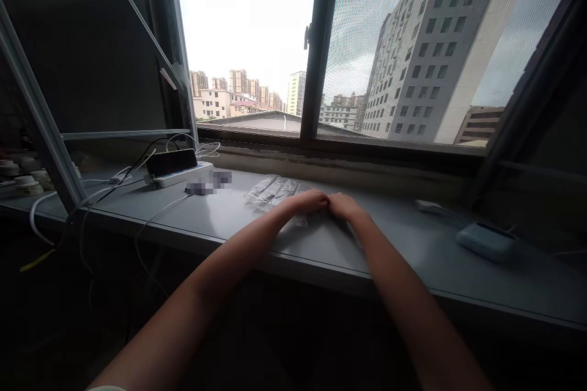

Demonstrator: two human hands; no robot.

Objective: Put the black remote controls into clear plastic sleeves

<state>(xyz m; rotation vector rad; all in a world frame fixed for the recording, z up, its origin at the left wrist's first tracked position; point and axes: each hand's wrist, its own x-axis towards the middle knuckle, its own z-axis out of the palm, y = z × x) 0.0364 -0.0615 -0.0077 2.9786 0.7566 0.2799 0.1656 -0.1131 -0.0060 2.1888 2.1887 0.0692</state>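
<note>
My left hand (312,200) and my right hand (343,205) meet over the grey table, fingertips touching or nearly so. Both look closed, with the fingers curled in; whatever is between them is too small or hidden to make out. Several clear plastic packets (271,190) with greyish contents lie side by side just left of my hands. My left hand is over the right end of these packets and partly covers them. A bit of clear plastic (301,221) shows beneath my left wrist.
On the grey table (229,214), a phone (172,163) leans on a white power strip (186,175) at left, with cables around. A blue-grey case (486,241) and a white plug (430,206) lie at right. A metal frame (46,110) stands left; a window is behind.
</note>
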